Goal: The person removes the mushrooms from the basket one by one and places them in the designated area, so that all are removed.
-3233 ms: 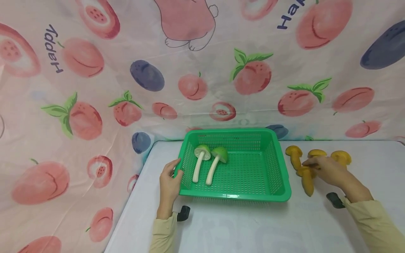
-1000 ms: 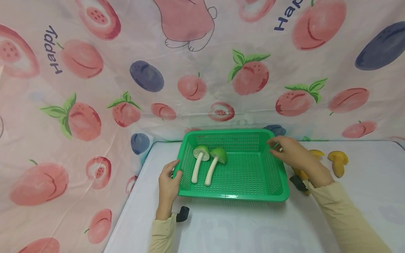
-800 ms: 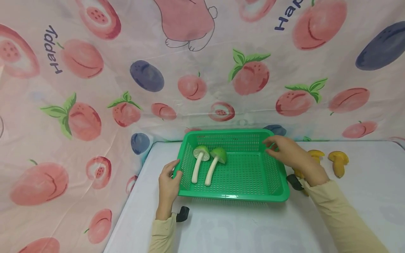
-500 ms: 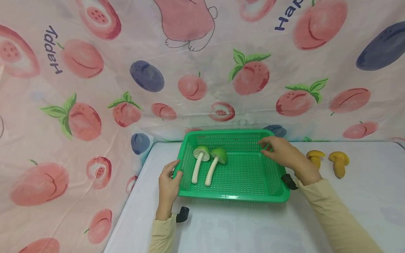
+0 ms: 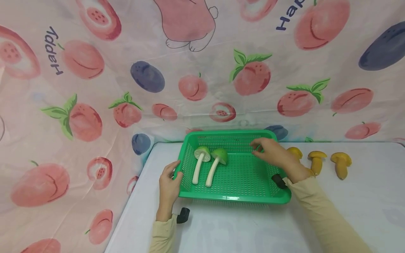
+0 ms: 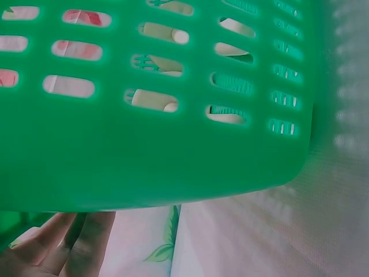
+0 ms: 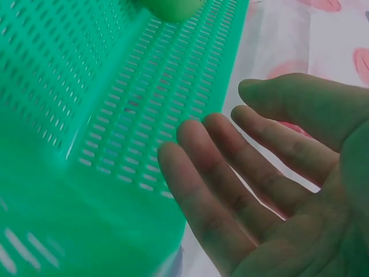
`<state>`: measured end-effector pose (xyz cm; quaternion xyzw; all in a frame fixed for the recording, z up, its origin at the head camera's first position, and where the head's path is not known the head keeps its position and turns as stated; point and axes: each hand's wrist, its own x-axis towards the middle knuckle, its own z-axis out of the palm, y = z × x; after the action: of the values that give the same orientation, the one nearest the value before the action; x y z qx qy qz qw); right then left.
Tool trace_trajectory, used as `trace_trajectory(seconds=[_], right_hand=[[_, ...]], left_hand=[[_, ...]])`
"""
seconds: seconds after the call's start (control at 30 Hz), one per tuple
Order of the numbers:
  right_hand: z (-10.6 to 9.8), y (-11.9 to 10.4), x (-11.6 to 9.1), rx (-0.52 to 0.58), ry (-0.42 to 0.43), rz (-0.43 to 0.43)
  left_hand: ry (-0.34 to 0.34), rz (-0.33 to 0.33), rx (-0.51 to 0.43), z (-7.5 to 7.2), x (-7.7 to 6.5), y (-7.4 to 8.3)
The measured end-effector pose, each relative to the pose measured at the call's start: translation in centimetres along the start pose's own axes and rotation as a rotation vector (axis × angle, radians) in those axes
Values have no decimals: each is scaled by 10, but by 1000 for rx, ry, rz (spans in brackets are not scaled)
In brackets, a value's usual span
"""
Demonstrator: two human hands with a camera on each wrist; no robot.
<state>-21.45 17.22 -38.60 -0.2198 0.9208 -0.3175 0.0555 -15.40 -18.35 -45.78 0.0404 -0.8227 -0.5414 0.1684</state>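
We're facing green basket (image 5: 234,199). Left hand (image 5: 169,185) touching it at left; whether gripping, we cannot tell. Right hand (image 5: 272,154), just shifting leftward over basket, hanging relaxed, carrying nothing: adding nothing to green mushrooms (image 5: 220,155) lying inside. Yellow mushrooms (image 5: 341,166) lying outside, rightward.

We find soft, even light in the head view, a white glint on the near rim of the green basket (image 5: 231,198), faint shadows on the bench (image 5: 234,232), and hazier wrist views.
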Motion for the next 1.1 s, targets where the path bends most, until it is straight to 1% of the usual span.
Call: trace_trajectory(seconds=[0.1,0.47,0.8,1.1], right_hand=[[4,-1,5,2,-2,-13],[18,-3,23,19,-28,-2],[35,-8,39,54,-40,-9],[46,-16,50,67,-64,-4]], left_hand=[[0,2,-3,1,0,0],[0,-16,-3,3,0,1],[15,-13,11,4,1,1],[15,-4,-1,3,2,1]])
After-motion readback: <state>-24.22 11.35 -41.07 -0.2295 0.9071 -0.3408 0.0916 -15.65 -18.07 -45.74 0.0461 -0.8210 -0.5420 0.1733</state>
